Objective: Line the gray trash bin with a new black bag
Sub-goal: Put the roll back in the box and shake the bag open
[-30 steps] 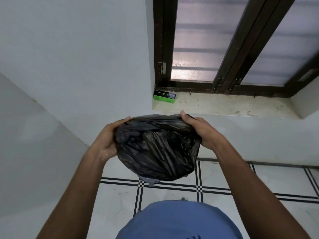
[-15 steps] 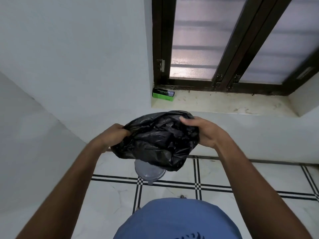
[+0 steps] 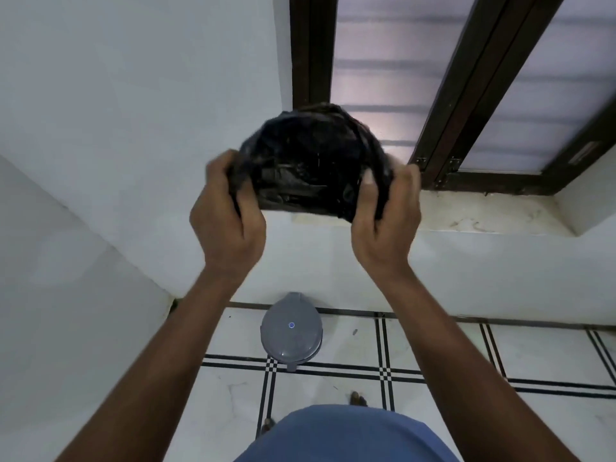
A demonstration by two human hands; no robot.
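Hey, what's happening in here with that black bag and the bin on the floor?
A person stands over a gray trash bin on the tiled floor by the wall, its lid shut. Both hands hold a bunched black bag up in front of the window: the left hand grips its left edge, the right hand its right. The bag is not yet in the bin.

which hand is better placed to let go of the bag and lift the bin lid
Left, marginally. Both hands grip the black bag up high, but the left hand is slightly closer to the closed gray bin.
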